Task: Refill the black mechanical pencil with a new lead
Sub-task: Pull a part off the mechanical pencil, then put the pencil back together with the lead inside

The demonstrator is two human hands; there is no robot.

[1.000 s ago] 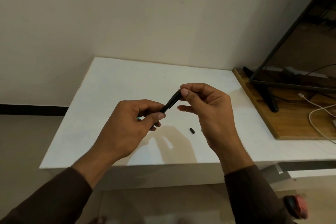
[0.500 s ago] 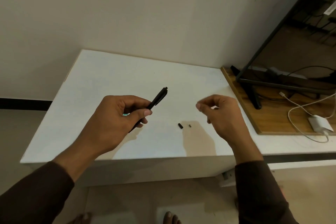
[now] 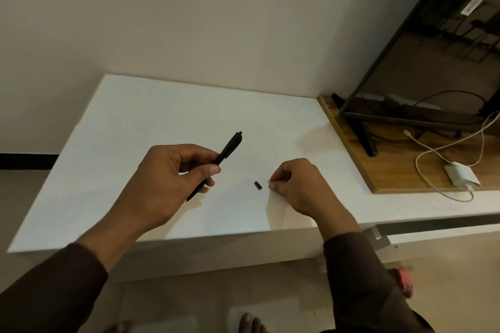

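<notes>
The left hand is clamped around the black pencil, gripping its lower half so the barrel slants up and to the right, the open top end raised above the white desk. The small black cap lies loose on the desk, just left of the right hand. That hand rests low on the surface with its fingertips pinched together against the desk; whether they hold a lead or the small eraser plug cannot be told, because anything between them is too thin or too hidden to see.

The step in hand looks like setting down or picking up a tiny part beside the cap. To do it well, the pinch should be light and taken from the side, since a lead snaps under pressure. Keep the pencil's open end tilted upward so nothing slides out, and hold it steady rather than waving it. Leave the cap where it is, well away from the desk's front edge, so it does not roll off. Bring the pencil's opening close to the right hand instead of carrying a fragile lead far.
</notes>
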